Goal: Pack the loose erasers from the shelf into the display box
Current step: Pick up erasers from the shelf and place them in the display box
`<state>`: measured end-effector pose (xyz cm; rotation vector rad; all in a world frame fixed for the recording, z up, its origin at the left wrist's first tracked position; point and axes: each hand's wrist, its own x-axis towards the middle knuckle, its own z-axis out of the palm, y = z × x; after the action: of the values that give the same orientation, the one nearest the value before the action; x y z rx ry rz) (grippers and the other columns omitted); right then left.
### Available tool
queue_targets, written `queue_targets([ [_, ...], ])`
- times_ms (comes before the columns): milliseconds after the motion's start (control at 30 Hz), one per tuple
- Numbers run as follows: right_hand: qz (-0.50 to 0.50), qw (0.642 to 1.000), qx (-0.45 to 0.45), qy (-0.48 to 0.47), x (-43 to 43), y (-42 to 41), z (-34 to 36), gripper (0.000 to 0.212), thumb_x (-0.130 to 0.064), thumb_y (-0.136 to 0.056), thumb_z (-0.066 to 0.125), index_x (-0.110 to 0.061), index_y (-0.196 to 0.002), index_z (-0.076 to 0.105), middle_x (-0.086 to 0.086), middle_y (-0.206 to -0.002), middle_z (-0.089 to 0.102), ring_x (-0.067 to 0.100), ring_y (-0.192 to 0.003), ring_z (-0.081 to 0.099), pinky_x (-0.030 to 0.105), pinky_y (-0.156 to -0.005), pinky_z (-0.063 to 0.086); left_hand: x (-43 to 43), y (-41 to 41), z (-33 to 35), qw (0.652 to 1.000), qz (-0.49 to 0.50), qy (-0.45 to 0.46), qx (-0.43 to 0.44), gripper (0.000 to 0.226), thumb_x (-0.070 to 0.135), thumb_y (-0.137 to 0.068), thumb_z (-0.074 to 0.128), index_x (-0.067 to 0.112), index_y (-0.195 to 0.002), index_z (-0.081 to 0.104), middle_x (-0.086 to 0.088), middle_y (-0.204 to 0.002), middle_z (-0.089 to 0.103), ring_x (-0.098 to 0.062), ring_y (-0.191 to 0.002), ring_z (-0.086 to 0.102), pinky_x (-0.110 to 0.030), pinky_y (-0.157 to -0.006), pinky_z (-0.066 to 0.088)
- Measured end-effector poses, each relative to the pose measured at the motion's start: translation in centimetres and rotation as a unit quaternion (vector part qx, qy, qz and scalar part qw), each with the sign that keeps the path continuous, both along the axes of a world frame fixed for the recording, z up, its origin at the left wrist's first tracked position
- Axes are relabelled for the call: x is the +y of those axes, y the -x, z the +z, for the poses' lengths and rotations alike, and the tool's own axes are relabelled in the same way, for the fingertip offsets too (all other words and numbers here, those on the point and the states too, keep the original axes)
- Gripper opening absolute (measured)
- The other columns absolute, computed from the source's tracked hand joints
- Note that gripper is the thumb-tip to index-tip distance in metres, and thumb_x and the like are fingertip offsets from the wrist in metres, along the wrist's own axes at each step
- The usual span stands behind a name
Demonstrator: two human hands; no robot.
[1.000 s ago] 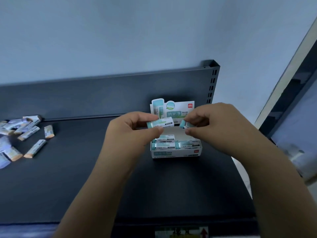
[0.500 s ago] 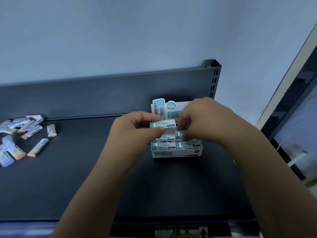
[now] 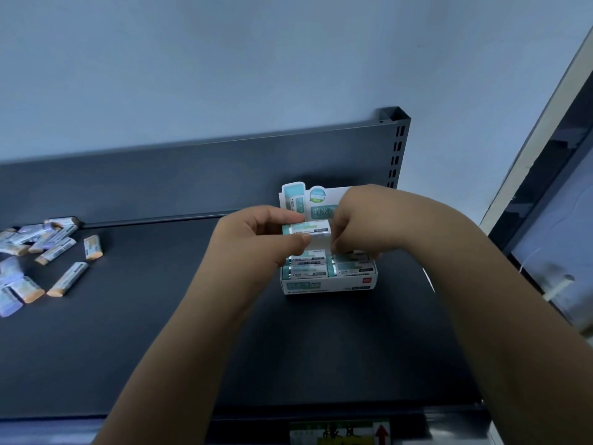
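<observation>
My left hand (image 3: 256, 242) pinched one eraser (image 3: 306, 228) between thumb and fingertips, just above the box (image 3: 327, 284) in the middle of the frame. Its long axis ran left to right, nearly level, with the teal end at the left and the label facing me. My right hand (image 3: 359, 220) was curled down over the box's right rear, and I could not tell whether it held anything. The packed erasers (image 3: 308, 270) lay left to right too, so I judged it best to hold mine parallel to them, lower it flat into the back row, and release only once it was seated. Loose erasers (image 3: 48, 248) lay on the shelf (image 3: 160, 332) at the left edge.
</observation>
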<state>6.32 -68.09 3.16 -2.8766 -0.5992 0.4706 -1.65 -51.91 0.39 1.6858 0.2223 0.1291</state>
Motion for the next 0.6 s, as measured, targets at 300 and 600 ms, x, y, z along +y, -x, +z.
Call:
queue_targets([
  [300, 0.006, 0.983, 0.024, -0.184, -2.3, 0.5, 0.8, 0.016, -0.008, -0.083, 0.07, -0.021, -0.082, 0.079, 0.001, -0.079, 0.075, 0.024, -0.065, 0.074, 0.027, -0.059, 0.05, -1.1, -0.8, -0.2, 0.998, -0.009, -0.052, -0.03, 0.023, 0.006, -0.078, 0.084, 0.018, -0.097, 0.079, -0.004, -0.088, 0.079, -0.02, -0.084, 0.075, -0.031, -0.072, 0.059],
  [600, -0.034, 0.954, 0.001, -0.299, -4.0, 1.0, 0.3, 0.009, -0.02, -0.082, 0.075, -0.025, -0.079, 0.081, -0.003, -0.077, 0.076, 0.013, -0.059, 0.066, 0.031, -0.063, 0.05, -2.8, -1.2, -0.6, 0.981, -0.013, -0.185, -0.048, 0.022, 0.02, -0.083, 0.08, 0.031, -0.102, 0.078, 0.011, -0.092, 0.076, -0.006, -0.086, 0.071, -0.03, -0.078, 0.061],
])
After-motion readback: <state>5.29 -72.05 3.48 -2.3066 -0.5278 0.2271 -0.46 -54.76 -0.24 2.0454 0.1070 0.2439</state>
